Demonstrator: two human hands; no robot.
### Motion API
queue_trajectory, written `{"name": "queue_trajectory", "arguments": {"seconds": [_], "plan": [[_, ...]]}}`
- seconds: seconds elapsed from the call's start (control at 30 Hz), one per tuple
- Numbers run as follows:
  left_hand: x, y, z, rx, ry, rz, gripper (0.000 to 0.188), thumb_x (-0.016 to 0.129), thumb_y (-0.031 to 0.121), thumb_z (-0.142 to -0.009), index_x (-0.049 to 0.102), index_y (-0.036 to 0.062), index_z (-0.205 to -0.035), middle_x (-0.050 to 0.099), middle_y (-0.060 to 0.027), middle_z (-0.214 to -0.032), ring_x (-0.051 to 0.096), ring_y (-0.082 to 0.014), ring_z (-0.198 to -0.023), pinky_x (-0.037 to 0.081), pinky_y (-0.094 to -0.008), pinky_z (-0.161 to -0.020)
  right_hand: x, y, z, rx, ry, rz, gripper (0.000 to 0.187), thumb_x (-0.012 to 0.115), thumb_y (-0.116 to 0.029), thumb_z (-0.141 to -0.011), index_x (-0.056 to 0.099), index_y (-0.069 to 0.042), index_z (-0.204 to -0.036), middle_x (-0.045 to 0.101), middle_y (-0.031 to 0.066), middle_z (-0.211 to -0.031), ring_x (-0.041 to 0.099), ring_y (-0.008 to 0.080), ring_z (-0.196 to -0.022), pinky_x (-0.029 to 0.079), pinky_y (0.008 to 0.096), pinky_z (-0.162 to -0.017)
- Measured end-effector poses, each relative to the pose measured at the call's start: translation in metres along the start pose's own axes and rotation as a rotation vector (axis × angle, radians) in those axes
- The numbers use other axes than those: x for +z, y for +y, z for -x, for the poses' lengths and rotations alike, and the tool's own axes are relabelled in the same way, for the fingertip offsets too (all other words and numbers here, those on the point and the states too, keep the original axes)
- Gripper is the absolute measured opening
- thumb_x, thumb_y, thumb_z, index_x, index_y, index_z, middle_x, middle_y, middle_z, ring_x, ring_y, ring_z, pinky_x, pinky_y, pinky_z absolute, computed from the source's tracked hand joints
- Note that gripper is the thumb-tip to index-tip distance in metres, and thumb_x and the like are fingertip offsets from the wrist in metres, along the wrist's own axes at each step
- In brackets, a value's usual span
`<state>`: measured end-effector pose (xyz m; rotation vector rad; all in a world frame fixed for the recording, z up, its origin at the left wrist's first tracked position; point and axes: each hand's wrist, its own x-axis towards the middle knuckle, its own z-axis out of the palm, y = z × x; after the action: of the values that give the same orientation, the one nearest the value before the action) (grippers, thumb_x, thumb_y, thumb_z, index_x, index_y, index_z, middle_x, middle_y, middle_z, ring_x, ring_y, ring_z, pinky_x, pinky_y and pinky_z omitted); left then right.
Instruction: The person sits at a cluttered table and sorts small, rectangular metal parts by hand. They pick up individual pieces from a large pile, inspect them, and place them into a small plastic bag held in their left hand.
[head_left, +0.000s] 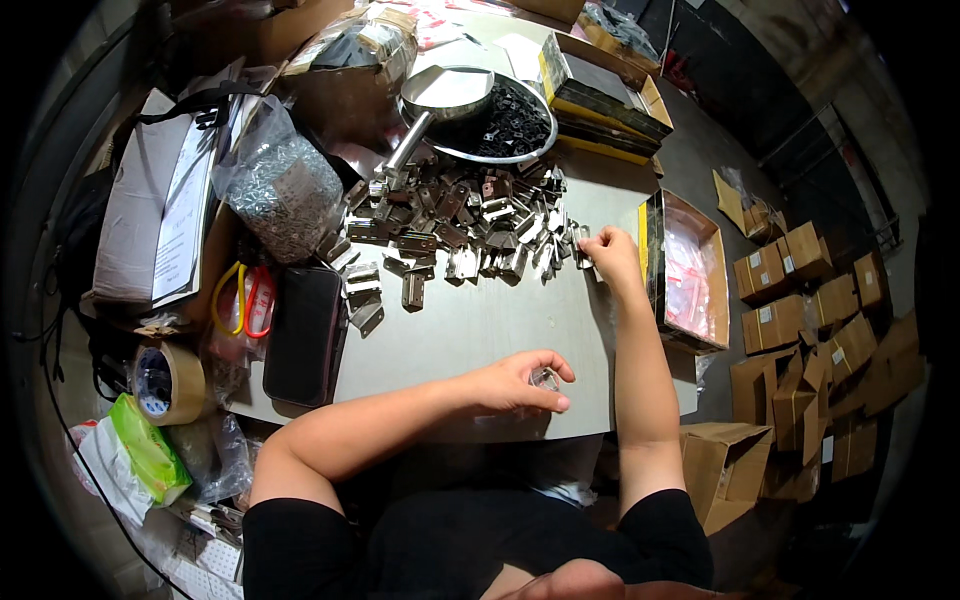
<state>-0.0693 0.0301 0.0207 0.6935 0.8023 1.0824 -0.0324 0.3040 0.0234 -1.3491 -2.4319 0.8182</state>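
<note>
My left hand [518, 383] is near the front edge of the table, fingers curled round a small, shiny, clear-looking thing [543, 379]; its kind I cannot make out. Farther right, my right hand [613, 252] pinches a small metal bracket [583, 246] at the right end of a heap. The heap of silvery metal brackets [462, 225] spreads across the middle of the table. Behind it stands a wide round basin [548, 135] of small black parts, with a metal scoop [450, 92] lying on top, its handle toward the brackets.
Left of the heap are a clear bag of screws [280, 190], a dark phone case [303, 335], yellow-and-red scissors [240, 300] and a tape roll [165, 382]. An open box of plastic bags [688, 265] stands at the table's right edge. Cardboard boxes [775, 325] lie on the floor beyond.
</note>
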Motion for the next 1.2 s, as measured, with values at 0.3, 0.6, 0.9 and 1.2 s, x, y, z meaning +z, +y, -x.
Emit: {"name": "queue_trajectory", "arguments": {"seconds": [0.3,0.6,0.9,1.2], "plan": [[0.000,0.000,0.003,0.022,-0.006,-0.013,0.047,0.077,0.025,-0.082,0.051,0.0109,-0.119,0.057,0.0021,-0.087,0.049,-0.0048,-0.064,0.037,-0.0202,-0.052,0.002,-0.004,0.006,-0.146,-0.227,-0.133,0.015,0.072,-0.008,-0.075,0.069,0.001,-0.086,0.069,0.0119,-0.076,0.065,0.0195,-0.070,0.051,0.0327,-0.066],[0.004,0.000,0.000,0.029,0.138,0.117,0.048,0.076,0.016,-0.082,0.048,0.0081,-0.120,0.055,0.0020,-0.077,0.050,-0.0066,-0.060,0.038,-0.0215,-0.051,-0.046,-0.034,0.126,-0.623,-0.207,-0.148,0.012,0.058,0.002,-0.083,0.057,0.000,-0.095,0.063,0.0161,-0.083,0.065,0.0324,-0.074,0.051,0.0363,-0.066],[0.006,-0.003,-0.002,0.137,0.191,0.221,0.048,0.077,0.012,-0.080,0.048,0.0066,-0.117,0.058,0.0002,-0.082,0.052,-0.0068,-0.062,0.041,-0.0221,-0.051,-0.059,-0.035,0.173,-0.797,-0.377,-0.183,0.019,0.064,0.003,-0.080,0.058,-0.002,-0.097,0.062,0.0149,-0.091,0.064,0.0312,-0.080,0.051,0.0360,-0.069],[0.002,-0.015,-0.008,0.239,0.180,-0.044,0.046,0.077,0.020,-0.081,0.049,0.0071,-0.115,0.059,0.0002,-0.089,0.055,-0.0070,-0.075,0.046,-0.0226,-0.062,-0.054,-0.035,0.179,-0.716,-0.427,-0.234,0.017,0.069,-0.002,-0.080,0.067,-0.002,-0.097,0.064,0.0132,-0.087,0.064,0.0282,-0.077,0.051,0.0345,-0.068]]}}
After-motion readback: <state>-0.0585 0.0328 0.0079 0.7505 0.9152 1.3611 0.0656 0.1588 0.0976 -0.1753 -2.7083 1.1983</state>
